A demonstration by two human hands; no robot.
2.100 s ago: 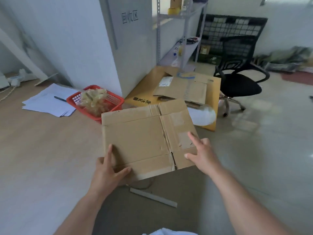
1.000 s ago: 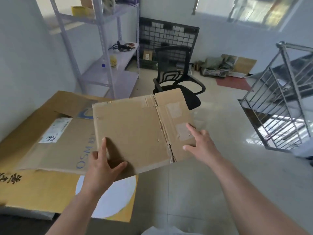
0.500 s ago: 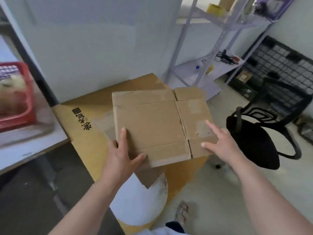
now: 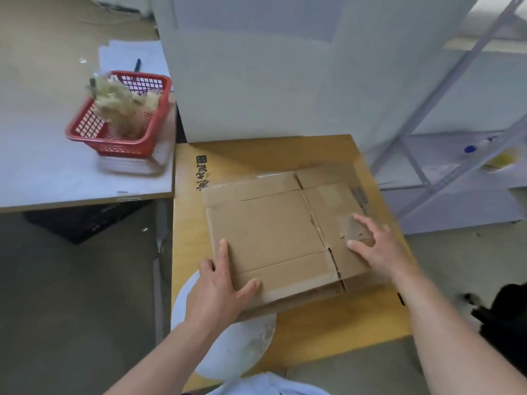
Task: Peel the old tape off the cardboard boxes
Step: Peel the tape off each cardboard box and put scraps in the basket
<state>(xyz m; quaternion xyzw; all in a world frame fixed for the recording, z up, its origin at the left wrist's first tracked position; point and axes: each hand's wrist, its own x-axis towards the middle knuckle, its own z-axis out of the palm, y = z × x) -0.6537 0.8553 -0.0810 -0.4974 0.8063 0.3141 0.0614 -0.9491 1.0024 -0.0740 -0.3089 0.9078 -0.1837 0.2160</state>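
A flattened brown cardboard box (image 4: 271, 229) lies low over a large yellow cardboard sheet (image 4: 356, 317), with another brown flap showing behind it. Old clear tape shows as a patch (image 4: 346, 226) near the right edge, a faint patch (image 4: 328, 195) further back, and a strip (image 4: 288, 292) along the near flap. My left hand (image 4: 219, 292) grips the near left corner, thumb and forefinger on top. On the right edge rests my right hand (image 4: 379, 249), its fingers straight and spread, the thumb beside the tape patch.
A red basket (image 4: 119, 124) of crumpled tape stands on the pale table (image 4: 42, 172) at left, with papers and a pen (image 4: 137, 64) behind. A white pillar (image 4: 256, 67) rises ahead, metal shelving (image 4: 445, 155) at right, a black chair (image 4: 504, 315) near right. A white disc (image 4: 236, 346) lies on the yellow sheet.
I have turned from the table towards the yellow sheet and lowered the box onto it. Both hands keep the same hold on the box.
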